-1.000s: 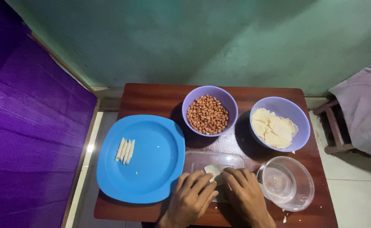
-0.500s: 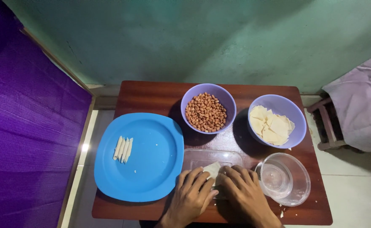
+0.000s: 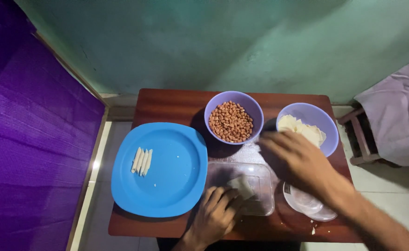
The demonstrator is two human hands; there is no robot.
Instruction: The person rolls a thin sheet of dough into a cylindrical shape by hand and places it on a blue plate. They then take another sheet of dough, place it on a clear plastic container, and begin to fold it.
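Note:
My left hand (image 3: 215, 214) rests on a clear plastic board (image 3: 260, 173), fingers pressing a pale folded sheet of dough (image 3: 242, 185). My right hand (image 3: 296, 160) is blurred in the air, fingers spread, between the purple bowl of peanuts (image 3: 231, 122) and the purple bowl of pale dough sheets (image 3: 308, 129). It holds nothing that I can see. A blue plate (image 3: 167, 172) to the left carries several thin pale rolls (image 3: 141, 161).
A small clear glass bowl (image 3: 311, 207) sits at the front right of the low brown table (image 3: 167, 103), partly under my right forearm. A purple cloth (image 3: 27, 139) hangs at left, a green wall (image 3: 214, 42) behind, a wooden stool with pale fabric (image 3: 390, 121) at right.
My right hand has left the dough sheet on the board and swung up and right toward the two bowls. My left hand stays on the dough.

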